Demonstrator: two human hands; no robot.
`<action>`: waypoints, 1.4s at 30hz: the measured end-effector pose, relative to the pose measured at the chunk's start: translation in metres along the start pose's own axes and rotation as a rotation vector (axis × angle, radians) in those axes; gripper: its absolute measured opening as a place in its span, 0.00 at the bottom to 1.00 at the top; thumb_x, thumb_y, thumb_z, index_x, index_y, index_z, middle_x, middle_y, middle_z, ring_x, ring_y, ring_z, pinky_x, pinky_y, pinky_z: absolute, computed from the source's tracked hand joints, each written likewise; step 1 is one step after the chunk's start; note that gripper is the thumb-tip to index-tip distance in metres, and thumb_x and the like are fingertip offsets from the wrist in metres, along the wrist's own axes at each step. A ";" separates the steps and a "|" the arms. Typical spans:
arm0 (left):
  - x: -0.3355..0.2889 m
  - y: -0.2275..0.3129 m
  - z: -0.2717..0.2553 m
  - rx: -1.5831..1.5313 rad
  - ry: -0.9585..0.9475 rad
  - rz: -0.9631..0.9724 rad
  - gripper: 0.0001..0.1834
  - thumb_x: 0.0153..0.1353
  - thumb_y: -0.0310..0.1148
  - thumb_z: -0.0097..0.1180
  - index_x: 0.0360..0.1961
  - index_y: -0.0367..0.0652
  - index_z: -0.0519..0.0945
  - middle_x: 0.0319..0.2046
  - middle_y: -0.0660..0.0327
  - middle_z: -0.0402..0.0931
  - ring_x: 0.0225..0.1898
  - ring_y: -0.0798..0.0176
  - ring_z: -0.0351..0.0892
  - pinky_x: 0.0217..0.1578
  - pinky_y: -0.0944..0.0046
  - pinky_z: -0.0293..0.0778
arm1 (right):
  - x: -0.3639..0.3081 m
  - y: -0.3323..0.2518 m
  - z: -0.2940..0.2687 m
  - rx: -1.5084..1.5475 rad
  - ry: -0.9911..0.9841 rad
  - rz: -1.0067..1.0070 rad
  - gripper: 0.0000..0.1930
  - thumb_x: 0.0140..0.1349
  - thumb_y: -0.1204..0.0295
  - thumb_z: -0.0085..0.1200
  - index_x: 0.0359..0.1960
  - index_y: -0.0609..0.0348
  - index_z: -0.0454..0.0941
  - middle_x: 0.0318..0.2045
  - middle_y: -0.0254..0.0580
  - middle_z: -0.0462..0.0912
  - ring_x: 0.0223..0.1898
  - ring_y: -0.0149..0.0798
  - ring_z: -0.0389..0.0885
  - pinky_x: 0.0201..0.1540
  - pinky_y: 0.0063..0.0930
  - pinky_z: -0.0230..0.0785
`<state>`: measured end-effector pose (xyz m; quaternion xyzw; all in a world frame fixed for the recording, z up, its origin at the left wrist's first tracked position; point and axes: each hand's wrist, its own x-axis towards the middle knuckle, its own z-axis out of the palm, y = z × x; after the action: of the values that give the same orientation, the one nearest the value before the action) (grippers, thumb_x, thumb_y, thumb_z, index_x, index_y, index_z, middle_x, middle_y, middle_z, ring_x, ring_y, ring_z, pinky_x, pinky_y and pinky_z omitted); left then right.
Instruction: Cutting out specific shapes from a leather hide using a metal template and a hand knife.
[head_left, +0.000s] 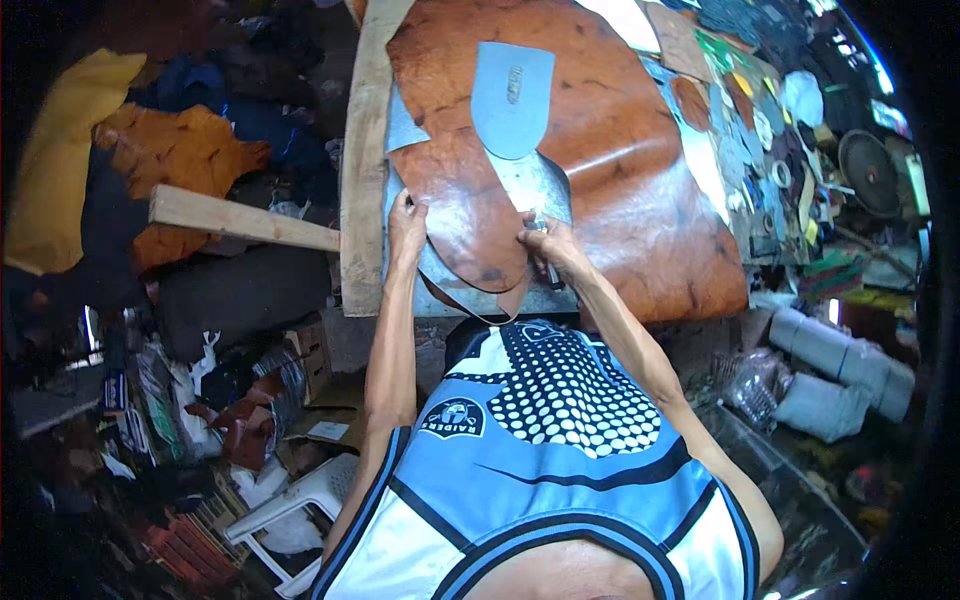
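Observation:
A brown leather piece (465, 215) with a rounded near end lies on the work table in front of me. My left hand (405, 230) is closed at its left edge, thumb and fingers pinching the leather. My right hand (552, 247) is wrapped round a slim metal hand tool (556, 277) by the piece's right edge; its exact kind is hard to make out. A narrow leather strip (470, 308) curls over the table's near edge. Beyond my hands, a blue-grey template (513, 100) with a rounded end rests on a large brown hide (630, 180). Bare grey surface (535, 180) shows in the gap between the leathers.
A wooden beam (240, 217) juts out left of the table, near another brown hide (180, 170) and a yellow sheet (70, 160). Scraps and tools (770, 190) crowd the right side. A white plastic chair (290, 510) stands at lower left, wrapped rolls (840, 360) at right.

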<state>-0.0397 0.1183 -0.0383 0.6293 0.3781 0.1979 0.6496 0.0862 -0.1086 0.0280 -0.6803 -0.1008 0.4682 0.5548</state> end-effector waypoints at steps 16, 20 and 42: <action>-0.103 0.022 0.029 0.260 -0.085 0.106 0.28 0.67 0.31 0.53 0.66 0.35 0.63 0.52 0.46 0.76 0.51 0.57 0.77 0.50 0.61 0.72 | 0.023 -0.088 -0.180 0.109 0.401 -0.565 0.09 0.60 0.78 0.50 0.39 0.62 0.82 0.18 0.33 0.78 0.13 0.24 0.70 0.16 0.21 0.64; -0.141 0.028 0.049 0.341 -0.083 0.075 0.28 0.64 0.29 0.55 0.64 0.32 0.65 0.52 0.43 0.76 0.51 0.54 0.78 0.53 0.60 0.71 | 0.039 -0.096 -0.290 0.261 0.564 -0.577 0.09 0.58 0.79 0.53 0.39 0.63 0.82 0.19 0.36 0.79 0.13 0.26 0.70 0.15 0.22 0.63; -0.195 0.051 0.109 1.014 -0.229 0.298 0.23 0.55 0.31 0.64 0.53 0.38 0.77 0.39 0.47 0.76 0.41 0.42 0.75 0.43 0.50 0.71 | -0.003 -0.054 -0.513 -0.481 1.026 -0.479 0.12 0.58 0.66 0.55 0.38 0.60 0.82 0.27 0.39 0.84 0.32 0.31 0.82 0.33 0.29 0.69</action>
<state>-0.0718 -0.0909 0.0494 0.9283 0.2593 0.0108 0.2664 0.4898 -0.4300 0.0478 -0.8835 -0.0738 -0.0924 0.4533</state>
